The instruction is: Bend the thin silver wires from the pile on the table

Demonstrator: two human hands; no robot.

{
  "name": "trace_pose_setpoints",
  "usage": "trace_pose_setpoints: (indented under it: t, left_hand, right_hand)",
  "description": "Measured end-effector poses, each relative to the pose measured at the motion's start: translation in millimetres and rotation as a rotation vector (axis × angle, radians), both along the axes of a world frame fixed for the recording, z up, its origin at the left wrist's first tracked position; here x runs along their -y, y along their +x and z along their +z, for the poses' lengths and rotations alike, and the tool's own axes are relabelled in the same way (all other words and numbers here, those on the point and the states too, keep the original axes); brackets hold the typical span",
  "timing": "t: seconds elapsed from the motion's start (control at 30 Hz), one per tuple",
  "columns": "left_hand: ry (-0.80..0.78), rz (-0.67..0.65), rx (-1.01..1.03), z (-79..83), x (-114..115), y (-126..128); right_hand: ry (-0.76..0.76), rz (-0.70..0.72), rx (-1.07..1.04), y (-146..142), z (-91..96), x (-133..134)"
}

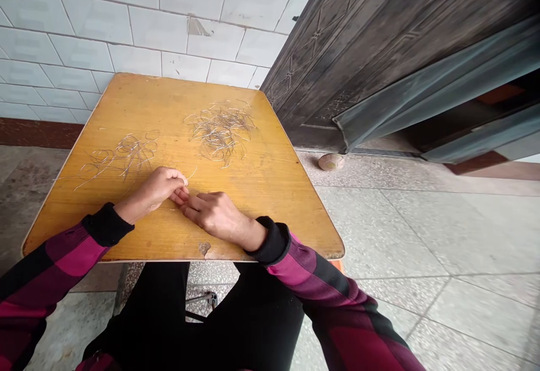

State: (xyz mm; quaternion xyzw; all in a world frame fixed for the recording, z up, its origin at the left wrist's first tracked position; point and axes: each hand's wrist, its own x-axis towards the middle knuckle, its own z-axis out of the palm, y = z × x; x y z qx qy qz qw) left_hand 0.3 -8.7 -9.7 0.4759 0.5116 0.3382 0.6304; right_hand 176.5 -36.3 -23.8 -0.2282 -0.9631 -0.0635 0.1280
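Note:
My left hand [158,191] is closed in a pinch on a thin wire [193,172], whose free end sticks out to the upper right. Fingertips of my right hand [215,213] meet those of the left just above the table; its fingers are curled together, and what lies between them is hidden. To the left of my left hand lies a loose heap of longer, looping wires [129,152]. Beyond my hands sits a denser pile of short, bent wires [221,132].
The yellow wooden table [270,191] has a chipped spot near its front edge. White wall tiles [143,28] rise behind it. On the right stands a dark carved door [337,39] with a greenish curtain [422,84]. A roundish stone-like object [331,162] rests on the floor by it.

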Motion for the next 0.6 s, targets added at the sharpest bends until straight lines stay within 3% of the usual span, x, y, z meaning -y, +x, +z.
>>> trace_pose_setpoints:
  t: [0.17,0.43,0.6]
  left_hand:
    - [0.034,-0.002,-0.029,-3.1,-4,-4]
    - [0.042,0.056,0.02,-6.8,-6,-9]
    - [0.038,0.019,-0.004,-7.7,-6,-9]
  right_hand:
    - [-0.023,0.027,-0.014,2,2.8,-3]
    - [-0.363,0.001,-0.402,31,5.5,-33]
    - [-0.474,0.089,-0.372,35,-0.7,-42]
